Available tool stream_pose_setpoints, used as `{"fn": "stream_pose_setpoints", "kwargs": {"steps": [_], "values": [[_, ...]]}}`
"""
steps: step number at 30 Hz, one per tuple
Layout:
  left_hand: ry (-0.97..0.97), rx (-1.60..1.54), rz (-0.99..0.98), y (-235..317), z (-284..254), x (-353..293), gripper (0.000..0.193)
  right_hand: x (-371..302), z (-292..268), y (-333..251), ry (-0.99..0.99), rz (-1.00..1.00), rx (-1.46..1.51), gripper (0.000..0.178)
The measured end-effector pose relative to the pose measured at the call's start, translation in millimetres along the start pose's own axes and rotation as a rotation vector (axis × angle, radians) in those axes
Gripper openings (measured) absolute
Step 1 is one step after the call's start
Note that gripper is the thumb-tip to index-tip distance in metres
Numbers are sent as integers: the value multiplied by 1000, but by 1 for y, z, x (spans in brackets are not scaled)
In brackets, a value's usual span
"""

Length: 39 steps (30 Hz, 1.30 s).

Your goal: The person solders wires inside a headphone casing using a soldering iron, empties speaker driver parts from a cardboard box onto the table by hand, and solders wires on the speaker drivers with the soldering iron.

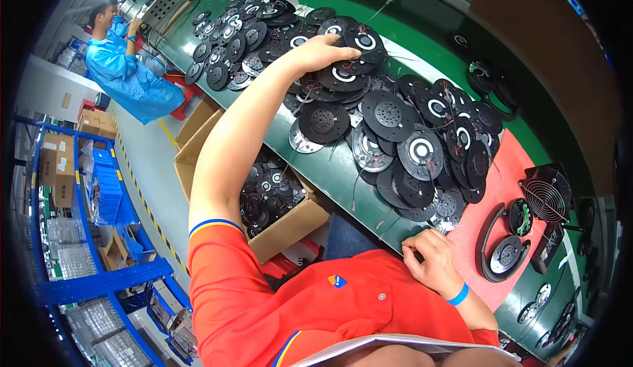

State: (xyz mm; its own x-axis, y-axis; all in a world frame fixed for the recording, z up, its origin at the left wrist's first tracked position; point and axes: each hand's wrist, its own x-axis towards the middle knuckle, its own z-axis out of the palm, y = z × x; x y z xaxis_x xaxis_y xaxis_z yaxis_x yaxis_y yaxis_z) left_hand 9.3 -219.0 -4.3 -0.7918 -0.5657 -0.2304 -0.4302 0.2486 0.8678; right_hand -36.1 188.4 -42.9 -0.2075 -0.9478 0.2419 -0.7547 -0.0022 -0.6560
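Observation:
My left hand [319, 56] reaches over a heap of black round plates, its thumb and fingers closed on a black disc with a white ring [364, 42]. Part of the grip is hidden behind the hand. Thin wires stick out from several plates around it. My right hand [432, 258] rests at the front edge of the green table [316, 172], fingers curled, and nothing shows in it. Close by lie the nearest plates of the right-hand pile, among them a grey-black disc with a white ring [422, 151] and a perforated disc [389, 113].
A red mat [484, 235] holds a black ring-shaped housing [506, 255]. Behind it stands a fan with a wire guard [546, 199]. Below the table edge, a cardboard box [290, 232] holds more black parts. A person in blue [125, 63] sits at the far left, beyond blue shelving [105, 281].

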Motion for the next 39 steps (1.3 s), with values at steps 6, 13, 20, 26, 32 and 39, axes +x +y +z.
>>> {"fn": "stream_pose_setpoints", "kwargs": {"steps": [6, 13, 20, 26, 32, 39], "values": [[194, 671, 70, 15, -14, -18, 70, -3, -3, 0, -42, 27, -44, 9], [356, 471, 243, -36, -56, -100, 42, 5, 4, 1, -79, -7, -26, 10], [568, 487, -312, -255, -101, -235, 58, 3, 7, -21, -258, -17, -225, 34], [272, 636, -867, -402, -31, -288, 99, 1, 20, -15, -251, -23, -336, 39], [526, 774, -690, -439, 7, -246, 78, -1, 22, -17, -227, -22, -390, 34], [473, 761, -887, -461, -52, -187, 94, -7, 21, -1, -225, -116, -381, 37]]}}
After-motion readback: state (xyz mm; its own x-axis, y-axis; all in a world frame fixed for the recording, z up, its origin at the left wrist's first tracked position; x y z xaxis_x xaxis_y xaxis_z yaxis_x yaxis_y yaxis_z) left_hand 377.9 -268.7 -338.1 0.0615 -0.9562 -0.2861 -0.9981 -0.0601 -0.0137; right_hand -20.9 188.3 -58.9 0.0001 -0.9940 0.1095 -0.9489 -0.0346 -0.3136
